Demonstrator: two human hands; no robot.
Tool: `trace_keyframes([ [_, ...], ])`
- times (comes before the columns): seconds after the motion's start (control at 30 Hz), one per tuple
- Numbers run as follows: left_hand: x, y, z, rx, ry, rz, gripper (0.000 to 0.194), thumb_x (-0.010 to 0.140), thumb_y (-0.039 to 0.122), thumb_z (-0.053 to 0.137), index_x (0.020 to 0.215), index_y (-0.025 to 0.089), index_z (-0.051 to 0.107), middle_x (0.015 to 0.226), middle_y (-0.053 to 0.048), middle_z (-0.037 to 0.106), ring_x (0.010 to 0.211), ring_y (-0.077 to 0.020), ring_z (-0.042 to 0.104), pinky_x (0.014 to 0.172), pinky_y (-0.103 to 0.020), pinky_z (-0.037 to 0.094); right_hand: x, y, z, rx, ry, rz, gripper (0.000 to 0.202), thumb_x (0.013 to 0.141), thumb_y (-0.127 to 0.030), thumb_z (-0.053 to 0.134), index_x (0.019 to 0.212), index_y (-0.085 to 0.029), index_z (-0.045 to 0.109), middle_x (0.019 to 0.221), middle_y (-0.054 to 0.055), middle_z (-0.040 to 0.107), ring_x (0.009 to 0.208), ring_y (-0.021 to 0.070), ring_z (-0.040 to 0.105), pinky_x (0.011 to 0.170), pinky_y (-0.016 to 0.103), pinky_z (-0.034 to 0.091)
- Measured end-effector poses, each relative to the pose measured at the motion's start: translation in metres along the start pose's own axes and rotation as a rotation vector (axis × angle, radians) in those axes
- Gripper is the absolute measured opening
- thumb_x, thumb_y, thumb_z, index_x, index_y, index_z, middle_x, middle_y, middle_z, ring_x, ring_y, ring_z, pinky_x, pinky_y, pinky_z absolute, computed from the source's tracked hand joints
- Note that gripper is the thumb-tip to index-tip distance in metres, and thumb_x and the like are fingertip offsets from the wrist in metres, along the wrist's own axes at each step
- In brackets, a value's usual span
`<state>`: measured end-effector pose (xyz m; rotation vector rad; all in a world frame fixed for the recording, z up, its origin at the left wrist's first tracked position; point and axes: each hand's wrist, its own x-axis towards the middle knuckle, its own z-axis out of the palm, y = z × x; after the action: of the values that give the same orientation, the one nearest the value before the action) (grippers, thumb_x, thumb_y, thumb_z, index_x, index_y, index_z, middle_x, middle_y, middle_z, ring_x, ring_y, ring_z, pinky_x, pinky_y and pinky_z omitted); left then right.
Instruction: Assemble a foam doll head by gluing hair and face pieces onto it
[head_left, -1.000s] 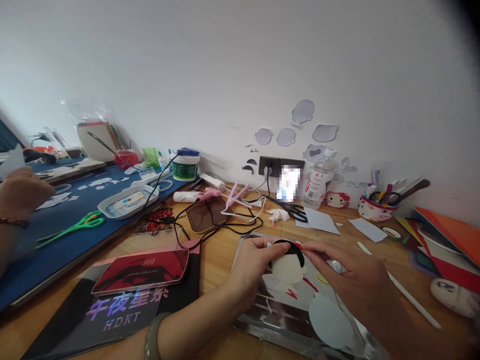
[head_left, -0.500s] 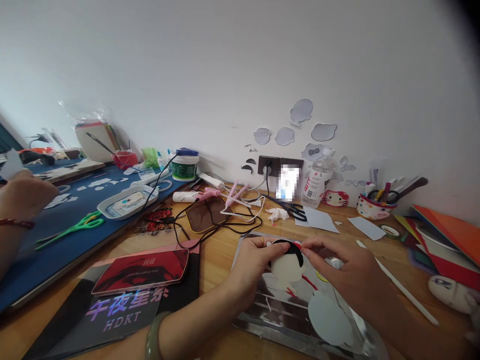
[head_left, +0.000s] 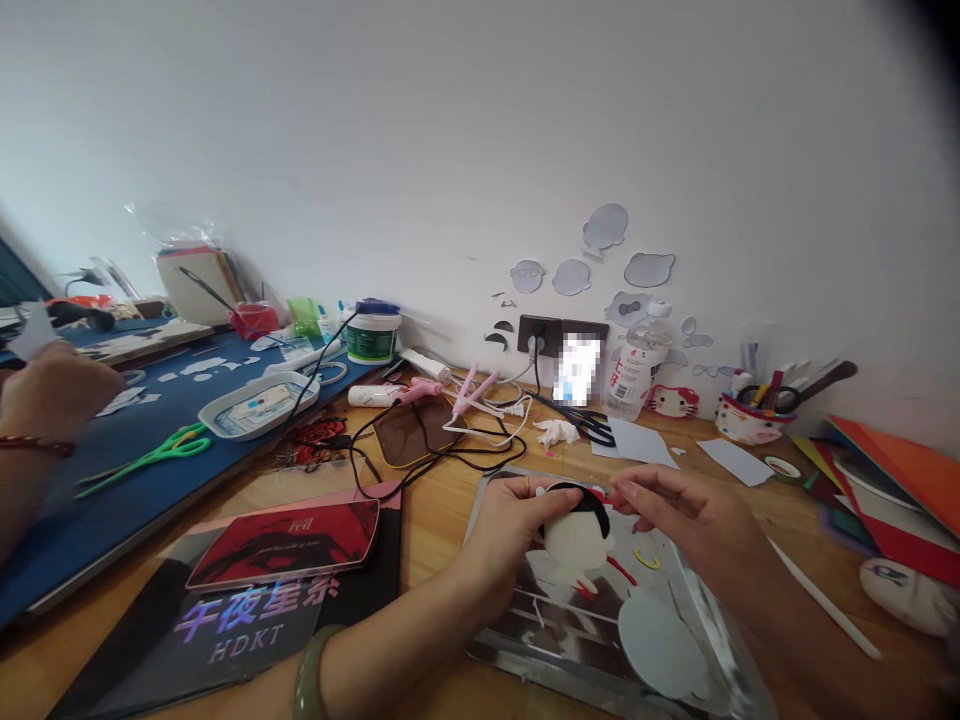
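My left hand [head_left: 517, 520] pinches a head-shaped cutout [head_left: 577, 545], cream with a black hair piece [head_left: 596, 510] along its top, thumb lying on the black part. At the cutout's upper right edge shows a small red piece [head_left: 601, 494], partly hidden by fingers. My right hand [head_left: 675, 510] has thumb and forefinger pressed together just beside that red piece; whether anything is between them is hidden. Below both hands lies a clear-covered tray [head_left: 525, 640] carrying a pale round cutout [head_left: 660, 645], a red strip [head_left: 622, 571] and a yellow curved piece [head_left: 646, 558].
Left of the tray are a red case [head_left: 285, 540] and a black folder [head_left: 247, 640]. Cables and a pink curling tool [head_left: 469, 395] lie behind. A bottle [head_left: 637, 365], pen cup [head_left: 754, 415] and white stylus [head_left: 825, 600] are rightward. Another person's hand [head_left: 60, 390] holds paper at far left.
My right hand has drawn slightly right, away from the cutout's edge, uncovering the yellow piece more. My left hand keeps its hold. The view has shifted a little.
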<state>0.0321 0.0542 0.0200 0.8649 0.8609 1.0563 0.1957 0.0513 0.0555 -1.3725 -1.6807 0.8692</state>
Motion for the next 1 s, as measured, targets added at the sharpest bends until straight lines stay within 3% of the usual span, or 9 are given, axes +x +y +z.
trace_keyframes([
  [0.3, 0.004, -0.002, 0.000, 0.007, 0.046, -0.024, 0.024, 0.060, 0.035, 0.065, 0.064, 0.011, 0.062, 0.054, -0.001, 0.055, 0.044, -0.0073, 0.045, 0.043, -0.019, 0.031, 0.010, 0.021, -0.002, 0.064, -0.071, 0.072, 0.031, 0.076, -0.046, 0.047, 0.082, -0.021, 0.064, 0.077, 0.005, 0.066, 0.073, 0.0175, 0.060, 0.056, 0.027, 0.051],
  [1.0, 0.006, 0.001, 0.000, -0.004, 0.058, -0.061, 0.022, 0.061, 0.031, 0.065, 0.064, 0.010, 0.061, 0.054, -0.001, 0.053, 0.043, -0.0063, 0.045, 0.041, -0.017, 0.029, 0.008, 0.019, 0.000, 0.089, -0.136, 0.103, 0.028, 0.078, -0.041, 0.047, 0.076, -0.019, 0.064, 0.071, 0.003, 0.064, 0.066, 0.0133, 0.057, 0.055, 0.023, 0.046],
])
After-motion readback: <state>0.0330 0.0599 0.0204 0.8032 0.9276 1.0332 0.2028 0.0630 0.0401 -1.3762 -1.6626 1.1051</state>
